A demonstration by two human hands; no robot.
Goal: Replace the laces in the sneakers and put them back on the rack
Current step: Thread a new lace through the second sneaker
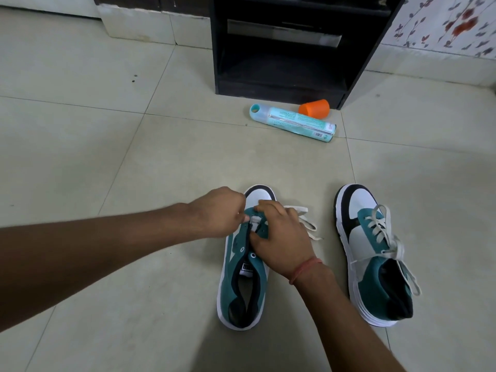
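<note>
My right hand [281,242] pressed the unlaced sneaker [243,280] on the floor while my left hand [222,213] had its fingers pinched on the white lace [300,218] at the lowest eyelets. I judged both ends should be evened first. The tongue label was unreadable. The laced sneaker [373,253] stood beside, the spray can [292,122], its print illegible, and rack [281,49] beyond.

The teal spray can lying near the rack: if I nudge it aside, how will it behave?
The spray can lies on its side on smooth floor tiles, so it will probably roll rather than slide. Its orange cap is off and lies beside it, and may roll away too. The body looks rigid, likely metal, so it should not flex.
</note>
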